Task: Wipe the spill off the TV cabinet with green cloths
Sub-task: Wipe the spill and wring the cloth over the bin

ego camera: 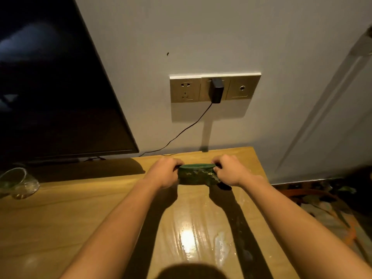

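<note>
A folded green cloth [194, 174] lies on the far part of the wooden TV cabinet top [80, 208]. My left hand [164, 172] grips its left end and my right hand [228, 171] grips its right end, fingers curled over the far edge. A wet, glossy film of spill [203, 238] shines on the cabinet between my forearms, nearer to me than the cloth.
A dark TV [50, 87] stands at the back left. A tipped glass jar [19, 183] lies on the cabinet at far left. A wall socket panel with a black plug [216, 91] and its cord is behind the cloth. The cabinet's right edge drops to a cluttered floor [332, 208].
</note>
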